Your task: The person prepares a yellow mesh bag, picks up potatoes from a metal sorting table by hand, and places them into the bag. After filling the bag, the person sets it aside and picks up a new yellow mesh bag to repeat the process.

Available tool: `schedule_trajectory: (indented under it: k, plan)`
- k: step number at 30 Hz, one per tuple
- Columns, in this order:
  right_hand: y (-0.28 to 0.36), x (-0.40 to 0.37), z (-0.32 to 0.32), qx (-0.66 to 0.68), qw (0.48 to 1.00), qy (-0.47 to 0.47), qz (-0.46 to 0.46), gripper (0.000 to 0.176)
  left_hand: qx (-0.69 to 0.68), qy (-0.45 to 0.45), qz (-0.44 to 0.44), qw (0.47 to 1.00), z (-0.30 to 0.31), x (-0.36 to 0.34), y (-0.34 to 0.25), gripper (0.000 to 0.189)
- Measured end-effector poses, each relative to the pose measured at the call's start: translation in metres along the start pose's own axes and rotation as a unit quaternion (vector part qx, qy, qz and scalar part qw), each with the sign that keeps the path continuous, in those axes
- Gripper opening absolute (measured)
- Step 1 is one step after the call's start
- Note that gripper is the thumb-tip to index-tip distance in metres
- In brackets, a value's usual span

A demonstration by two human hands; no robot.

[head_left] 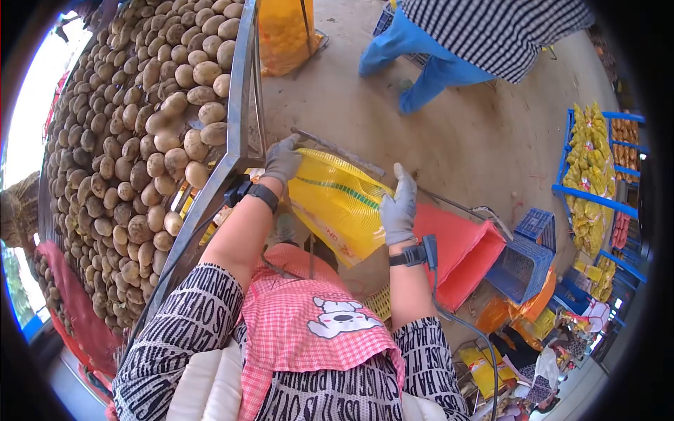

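A yellow mesh bag [330,200] with a green stripe and red print is stretched between my two grey-gloved hands. My left hand [283,158] is closed on the bag's upper left edge, close to the corner of the metal frame [235,144]. At the bag's right edge, my right hand [399,209] grips the mesh, with one finger pointing up. A thin bar [337,149] runs just beyond the bag's top edge. To the left, a sloping bed of brown potatoes [133,154] lies behind the metal frame.
A red plastic bin [456,249] stands right of my right hand, with blue crates [519,270] beside it. Ahead is a person in blue trousers [428,59]. A full orange mesh sack [284,38] stands at the top. Yellow bags fill a blue rack [590,168] at far right.
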State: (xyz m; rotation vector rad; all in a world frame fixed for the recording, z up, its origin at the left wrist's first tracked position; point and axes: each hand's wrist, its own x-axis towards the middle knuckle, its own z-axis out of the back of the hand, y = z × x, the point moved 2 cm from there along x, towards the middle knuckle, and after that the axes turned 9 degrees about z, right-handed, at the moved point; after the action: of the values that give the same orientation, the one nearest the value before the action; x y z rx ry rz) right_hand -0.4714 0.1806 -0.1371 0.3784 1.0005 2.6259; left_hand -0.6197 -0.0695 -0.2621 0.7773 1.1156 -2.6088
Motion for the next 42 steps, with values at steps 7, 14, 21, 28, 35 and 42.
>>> schedule_trajectory:
  k: [7, 14, 21, 28, 35, 42]
  plan:
    - [-0.046, 0.011, -0.026, 0.149, 0.974, 0.122, -0.12, 0.043, -0.249, 0.118, 0.087, 0.957, -0.041, 0.04, 0.038, 0.043]
    - [-0.053, 0.012, -0.035, 0.113, 0.983, 0.122, -0.074, 0.043, -0.433, 0.175, 0.098, 0.879, -0.037, 0.029, 0.01, 0.034]
    - [-0.079, 0.001, -0.064, 0.089, 0.994, 0.067, 0.004, 0.032, -0.16, 0.139, 0.024, 0.977, -0.055, 0.042, 0.008, 0.024]
    - [-0.076, -0.019, -0.075, -0.049, 0.998, 0.041, -0.029, 0.021, -0.247, 0.177, 0.041, 0.952, -0.093, 0.057, 0.057, 0.026]
    - [-0.043, -0.1, -0.057, -0.163, 0.974, 0.12, -0.102, 0.045, 0.059, 0.062, 0.071, 0.994, -0.026, -0.054, 0.125, 0.042]
    - [0.005, -0.147, -0.044, -0.079, 0.958, 0.102, -0.256, 0.054, 0.163, 0.015, -0.107, 0.981, 0.057, -0.128, 0.054, 0.043]
